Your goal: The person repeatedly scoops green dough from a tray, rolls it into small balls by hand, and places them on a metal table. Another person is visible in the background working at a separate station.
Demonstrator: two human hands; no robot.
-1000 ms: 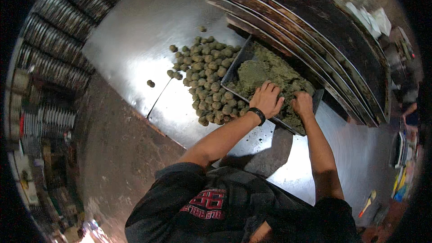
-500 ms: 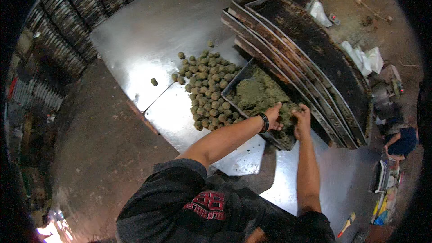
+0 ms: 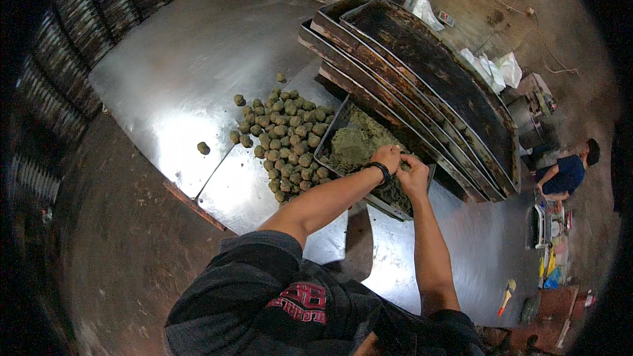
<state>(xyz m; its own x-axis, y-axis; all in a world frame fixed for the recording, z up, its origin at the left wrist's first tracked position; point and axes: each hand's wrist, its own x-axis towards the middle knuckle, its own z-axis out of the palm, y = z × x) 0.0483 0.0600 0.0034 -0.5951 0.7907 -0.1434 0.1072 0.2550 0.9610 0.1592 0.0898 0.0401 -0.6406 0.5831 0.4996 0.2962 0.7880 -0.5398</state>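
Note:
My left hand (image 3: 386,157), with dark bands at its wrist, is closed above a rectangular metal tray (image 3: 336,118). Close against it is my right hand (image 3: 413,177), its fingers bent inward toward the left one. Whatever lies between the fingers is hidden. Beneath both hands the tray holds a greenish, crumbly mixture (image 3: 353,142), smoothed into a mound toward the far end. Just left of the tray, a pile of round green-brown balls (image 3: 283,135) covers part of the metal table (image 3: 217,39). One loose ball (image 3: 203,148) sits apart from the pile, further left.
Large dark baking trays (image 3: 428,72) lie stacked along the tray's right side, overhanging it. A brush (image 3: 507,296) rests near the table's lower right. Another person (image 3: 560,171) is at the far right, near a scale-like device (image 3: 541,226). Slatted racks (image 3: 79,33) stand at upper left.
Both hands have risen out of the mixture and come together, where before they were apart in it. The whole view has shifted, and the person at right shows more fully.

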